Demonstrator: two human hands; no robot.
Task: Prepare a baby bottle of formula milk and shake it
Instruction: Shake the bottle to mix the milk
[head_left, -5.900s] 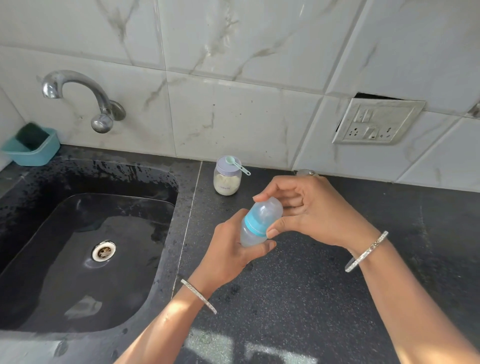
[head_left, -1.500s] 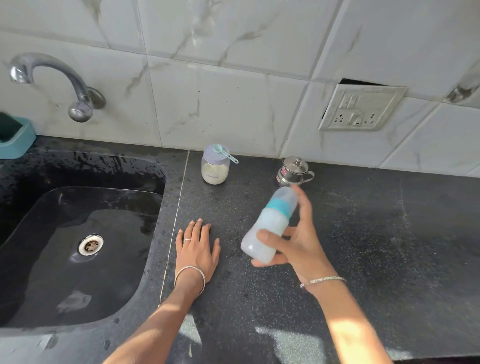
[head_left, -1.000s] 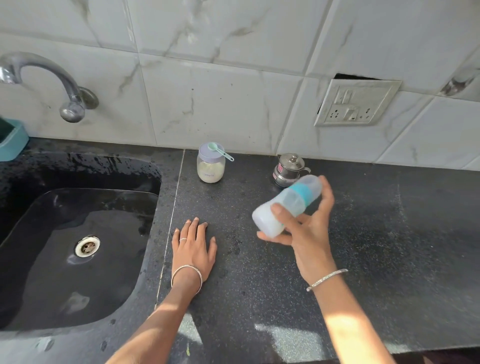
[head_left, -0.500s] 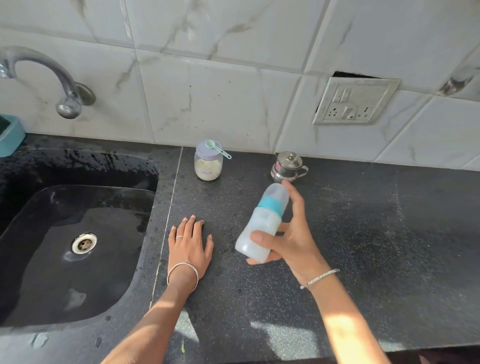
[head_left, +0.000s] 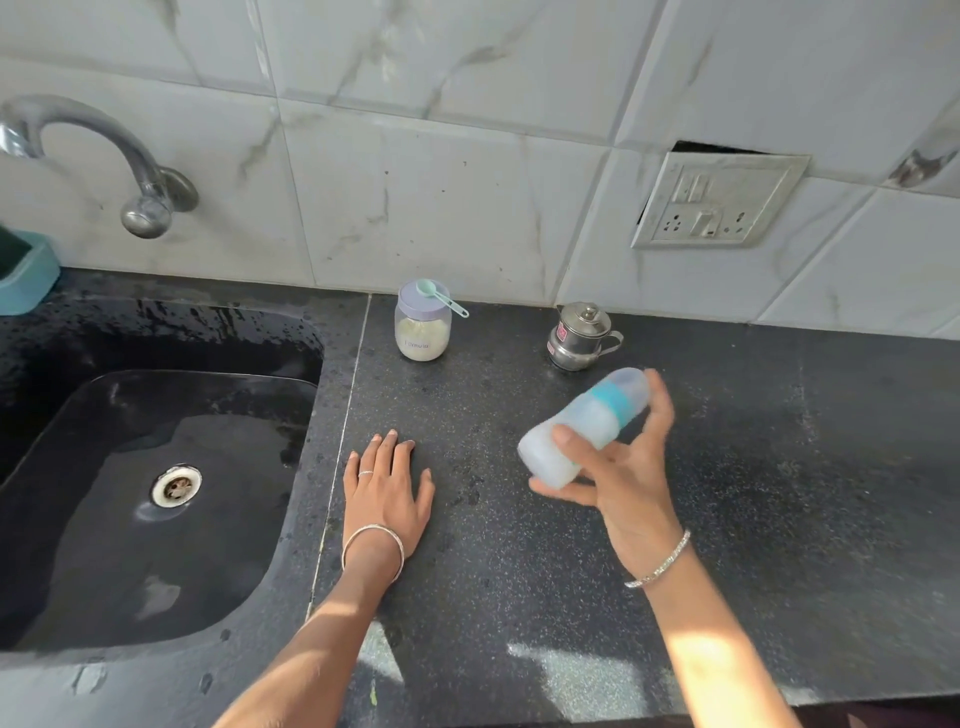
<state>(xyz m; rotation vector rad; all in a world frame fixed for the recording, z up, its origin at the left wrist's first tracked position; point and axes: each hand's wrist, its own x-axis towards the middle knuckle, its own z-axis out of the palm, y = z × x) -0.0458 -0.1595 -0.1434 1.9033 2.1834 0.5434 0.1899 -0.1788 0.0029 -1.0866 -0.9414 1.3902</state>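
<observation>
Counter (head_left: 779, 519): left hand (head_left: 387, 488) lies flat on it, fingers straight.
Right hand (head_left: 623, 483): fingers wrapped round the bottle (head_left: 582, 426), up in the air, tipped sideways.
Bottle: cap on, milky inside (so mixing looks done).
Left to do: only the shaking, I think.

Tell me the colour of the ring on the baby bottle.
Turquoise ring on the baby bottle; head view shows it best.

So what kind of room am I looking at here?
Most likely a home kitchen: a black speckled stone counter with a sunken black sink, a curved metal wall tap on white marble-look tiles, and a lilac-lidded jar of pale powder.
</observation>
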